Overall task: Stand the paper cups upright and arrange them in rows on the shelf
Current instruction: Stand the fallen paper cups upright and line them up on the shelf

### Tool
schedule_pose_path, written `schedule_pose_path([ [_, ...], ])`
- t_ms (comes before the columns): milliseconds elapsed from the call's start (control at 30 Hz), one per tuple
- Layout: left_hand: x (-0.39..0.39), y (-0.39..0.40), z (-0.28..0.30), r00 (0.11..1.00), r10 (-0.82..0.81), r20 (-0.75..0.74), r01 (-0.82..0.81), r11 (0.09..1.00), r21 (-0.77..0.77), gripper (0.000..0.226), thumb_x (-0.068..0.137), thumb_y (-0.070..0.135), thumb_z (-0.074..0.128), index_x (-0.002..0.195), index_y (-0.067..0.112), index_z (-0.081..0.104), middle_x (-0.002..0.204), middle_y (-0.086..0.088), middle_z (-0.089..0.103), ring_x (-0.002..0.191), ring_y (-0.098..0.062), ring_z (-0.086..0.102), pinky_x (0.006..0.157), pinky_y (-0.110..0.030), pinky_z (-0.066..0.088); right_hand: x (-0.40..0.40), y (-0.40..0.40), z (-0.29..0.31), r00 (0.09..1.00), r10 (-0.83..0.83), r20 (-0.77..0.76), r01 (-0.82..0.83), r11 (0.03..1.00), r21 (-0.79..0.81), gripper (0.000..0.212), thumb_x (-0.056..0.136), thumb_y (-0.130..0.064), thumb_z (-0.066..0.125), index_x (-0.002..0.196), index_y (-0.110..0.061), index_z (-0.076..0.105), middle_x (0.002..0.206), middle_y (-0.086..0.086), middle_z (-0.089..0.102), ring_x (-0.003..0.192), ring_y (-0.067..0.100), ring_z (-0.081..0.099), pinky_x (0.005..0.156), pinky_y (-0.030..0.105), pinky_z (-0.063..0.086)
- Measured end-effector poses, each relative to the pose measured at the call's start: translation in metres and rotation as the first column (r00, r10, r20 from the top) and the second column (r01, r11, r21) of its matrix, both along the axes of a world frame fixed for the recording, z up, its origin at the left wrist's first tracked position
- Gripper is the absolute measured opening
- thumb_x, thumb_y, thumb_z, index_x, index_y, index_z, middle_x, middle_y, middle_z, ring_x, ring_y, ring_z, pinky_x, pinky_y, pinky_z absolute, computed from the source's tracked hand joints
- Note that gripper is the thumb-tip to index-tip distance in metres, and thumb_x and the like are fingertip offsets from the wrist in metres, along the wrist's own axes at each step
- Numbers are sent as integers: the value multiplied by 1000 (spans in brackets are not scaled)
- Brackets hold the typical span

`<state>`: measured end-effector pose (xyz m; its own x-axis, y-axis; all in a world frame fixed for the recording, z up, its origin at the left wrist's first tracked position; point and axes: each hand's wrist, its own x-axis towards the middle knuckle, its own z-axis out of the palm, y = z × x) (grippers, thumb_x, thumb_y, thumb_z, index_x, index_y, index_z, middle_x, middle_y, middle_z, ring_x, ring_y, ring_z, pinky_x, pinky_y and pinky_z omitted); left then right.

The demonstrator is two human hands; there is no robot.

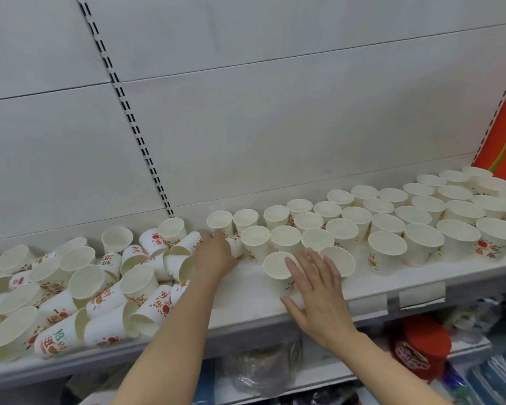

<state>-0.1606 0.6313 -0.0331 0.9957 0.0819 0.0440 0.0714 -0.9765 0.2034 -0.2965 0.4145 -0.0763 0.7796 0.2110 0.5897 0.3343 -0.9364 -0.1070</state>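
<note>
Gripping a tipped paper cup (235, 247) at the near end of the middle row, the left hand (215, 252) curls its fingers round the cup's side, probably to set it upright and close the gap there. The right hand (313, 290) lies flat with fingers straight and spread, holding nothing, resting against the front-row cup (278, 268) as if to nudge it into line. Upright cups (392, 226) already fill several rows along the right of the white shelf (246, 305), while a jumbled heap of fallen cups (79, 290) crowds the left. Between heap and rows lies a bare strip of shelf, the only free room for working. The front lip is close beneath the right palm, so front-row cups sit near the drop.
</note>
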Motion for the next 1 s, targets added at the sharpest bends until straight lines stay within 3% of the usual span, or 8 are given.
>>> schedule_pose_path([
  [167, -6, -2, 20, 992, -121, 17, 122, 992, -24, 72, 65, 37, 80, 122, 12, 44, 115, -8, 55, 102, -29, 56, 77, -38, 49, 3, 6, 0, 999, 34, -21, -36, 997, -70, 63, 87, -46, 52, 139, -12, 45, 146, 8, 42, 136, 34, 35, 111, 53, 23],
  [300, -13, -5, 20, 989, -149, 24, 148, 988, 42, 67, 68, 55, 74, 116, 16, 49, 112, -6, 61, 102, -28, 55, 79, -36, 45, 12, 10, 4, 998, 5, -67, -12, 994, -109, 60, 87, -45, 47, 137, -11, 46, 143, 9, 45, 134, 34, 35, 111, 52, 23],
  [433, -14, -4, 15, 981, -169, 98, 159, 982, 101, 71, 74, 60, 64, 130, 20, 45, 124, -10, 55, 112, -34, 45, 91, -40, 41, 18, 10, 5, 994, -27, -101, 14, 991, -130, 59, 87, -45, 42, 136, -11, 48, 141, 9, 48, 133, 33, 36, 110, 52, 24],
  [600, -18, -3, 8, 985, -144, 94, 138, 989, 60, 72, 78, 57, 64, 134, 18, 42, 128, -9, 52, 114, -31, 44, 95, -38, 37, 20, 14, 5, 992, -43, -116, 28, 991, -132, 57, 88, -43, 41, 134, -11, 49, 140, 10, 49, 130, 34, 40, 109, 52, 26],
  [733, -30, 5, 25, 980, -192, 46, 194, 979, -56, 100, 73, 61, 70, 149, 18, 22, 144, -9, 39, 128, -32, 39, 104, -41, 35, 21, 15, 5, 992, -60, -109, 44, 989, -138, 58, 87, -45, 41, 133, -11, 50, 138, 10, 51, 128, 32, 42, 109, 50, 26],
  [800, -42, 25, 41, 975, -218, 42, 221, 972, -86, 102, 70, 62, 72, 150, 21, 23, 149, -5, 35, 133, -30, 35, 108, -41, 32, 21, 17, 5, 994, -60, -87, 49, 992, -117, 59, 87, -46, 42, 133, -10, 50, 139, 10, 50, 129, 32, 42, 109, 50, 26],
  [1000, -84, 94, 43, 887, -379, -265, 422, 898, 128, 97, 69, 52, 76, 149, 32, 26, 151, 5, 35, 136, -22, 32, 110, -43, 19, 7, 50, 17, 990, 6, 138, -14, 998, 60, 53, 89, -40, 52, 131, -8, 54, 136, 10, 51, 128, 32, 44, 105, 49, 32],
])
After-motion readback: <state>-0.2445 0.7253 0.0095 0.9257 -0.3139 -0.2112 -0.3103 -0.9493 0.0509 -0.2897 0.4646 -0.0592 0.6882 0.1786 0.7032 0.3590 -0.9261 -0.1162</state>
